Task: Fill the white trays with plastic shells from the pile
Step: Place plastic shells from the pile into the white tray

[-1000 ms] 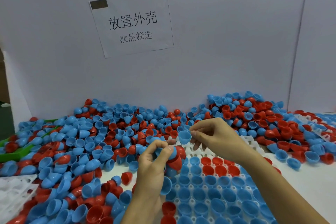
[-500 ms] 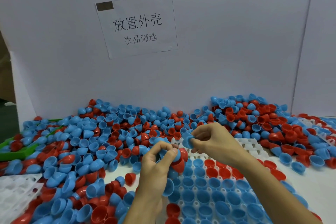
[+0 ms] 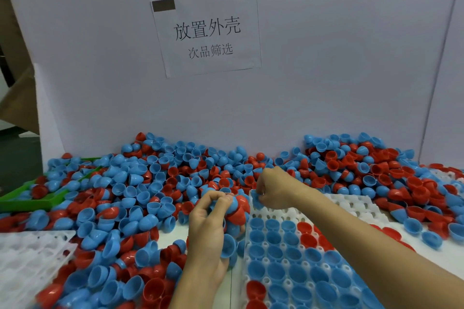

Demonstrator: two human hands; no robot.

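A white tray (image 3: pixel 356 211) lies in front of me, most of its cups filled with blue and red shells. My left hand (image 3: pixel 208 231) grips a handful of blue and red shells (image 3: pixel 236 208) just left of the tray. At the tray's far left corner my right hand (image 3: pixel 273 190) pinches a blue shell (image 3: pixel 257 199) low over the cups. The pile of blue and red shells (image 3: pixel 155 183) spreads behind and to the left.
A second white tray (image 3: pixel 27 253) sits at the lower left, partly under loose shells. A green tray (image 3: pixel 30 200) lies at the far left. A white board (image 3: pixel 326 70) with a paper sign (image 3: pixel 206 30) walls off the back. More shells cover the right side.
My right hand has lowered the blue shell from above the pile to the tray's far left corner. My left hand stays beside the tray with its handful.
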